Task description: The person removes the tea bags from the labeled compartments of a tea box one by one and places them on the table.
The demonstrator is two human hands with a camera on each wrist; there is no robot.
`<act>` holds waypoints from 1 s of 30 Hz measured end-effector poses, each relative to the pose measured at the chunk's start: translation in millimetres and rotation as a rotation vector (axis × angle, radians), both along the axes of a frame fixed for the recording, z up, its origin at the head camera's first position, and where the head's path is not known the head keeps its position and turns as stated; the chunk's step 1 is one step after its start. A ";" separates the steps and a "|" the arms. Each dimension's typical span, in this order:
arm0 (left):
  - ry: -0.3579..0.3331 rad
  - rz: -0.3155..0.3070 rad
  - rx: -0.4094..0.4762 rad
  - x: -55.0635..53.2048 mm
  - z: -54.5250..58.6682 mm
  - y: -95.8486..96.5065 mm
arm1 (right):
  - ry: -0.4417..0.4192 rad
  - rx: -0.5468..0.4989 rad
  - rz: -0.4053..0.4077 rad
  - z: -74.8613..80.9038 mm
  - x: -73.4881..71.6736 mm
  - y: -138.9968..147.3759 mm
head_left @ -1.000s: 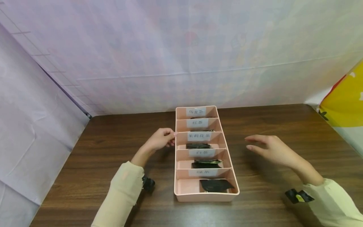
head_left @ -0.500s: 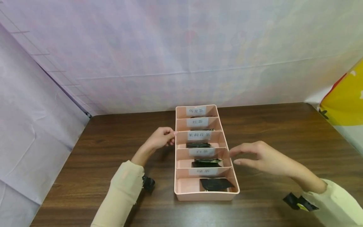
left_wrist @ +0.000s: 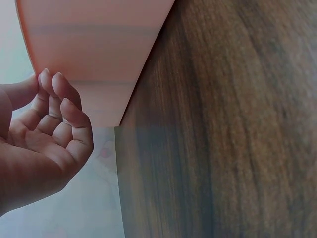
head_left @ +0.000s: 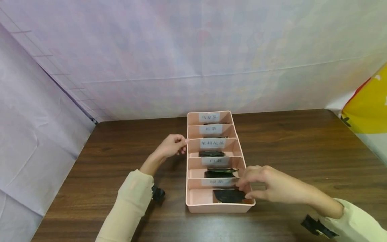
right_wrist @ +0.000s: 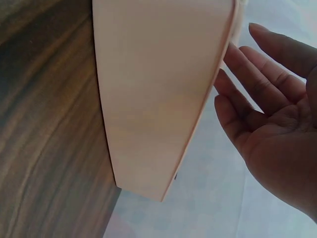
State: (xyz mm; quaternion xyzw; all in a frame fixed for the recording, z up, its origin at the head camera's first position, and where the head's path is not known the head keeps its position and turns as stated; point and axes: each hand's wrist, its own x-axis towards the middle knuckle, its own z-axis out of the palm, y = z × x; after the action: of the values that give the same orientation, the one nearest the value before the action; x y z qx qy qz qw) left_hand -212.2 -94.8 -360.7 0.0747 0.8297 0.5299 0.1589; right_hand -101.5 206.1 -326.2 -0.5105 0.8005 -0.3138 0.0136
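Note:
A pink divided organizer box (head_left: 219,209) stands on the table, its compartments bearing white labels with Chinese names of teas. My left hand (head_left: 171,148) pinches its left rim between thumb and forefinger, as the left wrist view also shows on the box wall (left_wrist: 94,54). At the near right corner, my right hand (head_left: 272,185) reaches over the rim, thumb and fingers apart. Its fingertips are right at the black tea sachet (head_left: 228,196) in the nearest compartment, labelled green tea. In the right wrist view the fingers (right_wrist: 267,99) pass behind the box's rim, their tips partly hidden.
More dark sachets lie in the other compartments, such as the white tea sachets (head_left: 220,173) and jasmine tea sachets (head_left: 211,153). The brown wooden table (head_left: 290,134) ends at a pale hanging cloth (head_left: 145,67). A yellow cloth (head_left: 367,107) hangs at the right.
My right hand has moved left and toward the near side, from beside the box to over its nearest compartment. The left hand has stayed on the rim.

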 end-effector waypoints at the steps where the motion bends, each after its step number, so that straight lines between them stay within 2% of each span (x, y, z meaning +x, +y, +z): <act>1: -0.002 0.001 0.000 0.0 0.3 0.0 | 0.005 0.004 0.000 -0.9 0.8 -0.4; 10: -0.005 -0.003 -0.002 -2.0 -0.9 -0.4 | 0.099 0.027 -0.034 -9.9 1.5 -3.2; 17: -0.015 -0.004 0.014 -2.1 -1.3 -0.4 | 0.110 0.051 -0.052 -11.7 1.9 -5.0; 24: -0.024 -0.002 0.019 -2.0 -2.0 -0.4 | 0.145 -0.056 0.020 -15.7 -2.2 -6.5; 30: -0.019 -0.010 0.038 -0.7 -1.5 -0.4 | 0.210 -0.149 0.029 -17.0 -6.1 -8.7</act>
State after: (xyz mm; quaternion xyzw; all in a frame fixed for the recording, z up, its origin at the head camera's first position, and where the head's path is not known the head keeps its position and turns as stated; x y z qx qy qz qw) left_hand -212.9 -95.1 -362.2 0.0770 0.8175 0.5455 0.1679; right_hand -107.6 197.4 -343.2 -0.5515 0.7646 -0.3170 -0.1035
